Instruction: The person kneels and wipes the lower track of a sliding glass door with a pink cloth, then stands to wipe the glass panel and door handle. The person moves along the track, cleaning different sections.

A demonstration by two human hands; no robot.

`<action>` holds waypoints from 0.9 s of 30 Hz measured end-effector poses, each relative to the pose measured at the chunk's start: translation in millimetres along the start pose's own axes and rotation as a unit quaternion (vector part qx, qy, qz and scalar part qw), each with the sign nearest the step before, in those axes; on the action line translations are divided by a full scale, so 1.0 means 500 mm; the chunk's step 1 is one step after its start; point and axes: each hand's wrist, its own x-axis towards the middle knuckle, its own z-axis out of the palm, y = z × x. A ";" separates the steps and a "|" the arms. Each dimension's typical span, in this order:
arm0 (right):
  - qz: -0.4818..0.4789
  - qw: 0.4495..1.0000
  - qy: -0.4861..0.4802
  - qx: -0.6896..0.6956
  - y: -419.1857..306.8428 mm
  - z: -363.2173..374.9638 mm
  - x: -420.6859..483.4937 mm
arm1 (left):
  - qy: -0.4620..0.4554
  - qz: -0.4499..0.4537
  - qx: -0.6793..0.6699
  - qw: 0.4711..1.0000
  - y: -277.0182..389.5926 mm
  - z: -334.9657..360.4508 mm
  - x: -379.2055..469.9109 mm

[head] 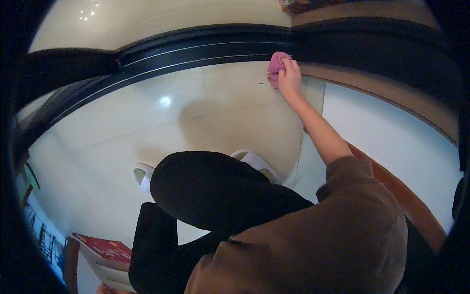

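My right hand (292,78) grips a bunched pink cloth (276,68). The cloth lies against the inner edge of a dark door track (205,51), near its right-hand corner, and reaches down onto the pale floor tiles (227,92). My right arm stretches forward from a brown short sleeve. At the bottom left rim, only a small part of my left hand (105,289) shows, beside a cream object with a red patterned top (106,247). Its fingers are mostly cut off, so what it holds or touches cannot be made out.
My bent knees in black trousers (205,187) and white slippers (253,161) fill the middle. A white panel (389,136) with a reddish-brown wooden edge (400,187) stands close on the right. Beyond the track, the glossy floor (165,18) continues. Short dark marks (261,83) lie near the cloth.
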 end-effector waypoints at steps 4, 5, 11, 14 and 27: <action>-0.118 0.980 -0.011 0.160 -0.169 -0.068 -0.016 | -0.037 -0.106 0.040 0.993 0.036 0.000 0.012; -0.131 0.976 -0.035 0.168 -0.218 -0.064 -0.018 | -0.056 -0.106 0.047 0.992 0.044 0.010 0.008; 0.062 0.800 -0.318 0.504 -0.534 0.193 -0.025 | -0.145 -0.141 0.079 0.976 0.076 0.054 -0.069; -0.355 0.921 -0.159 0.013 -0.628 0.358 -0.036 | 0.061 -0.084 0.091 0.990 0.075 0.044 -0.065; -0.382 0.919 -0.068 0.070 -0.192 0.263 0.019 | -0.074 -0.122 0.172 0.975 0.006 0.186 -0.006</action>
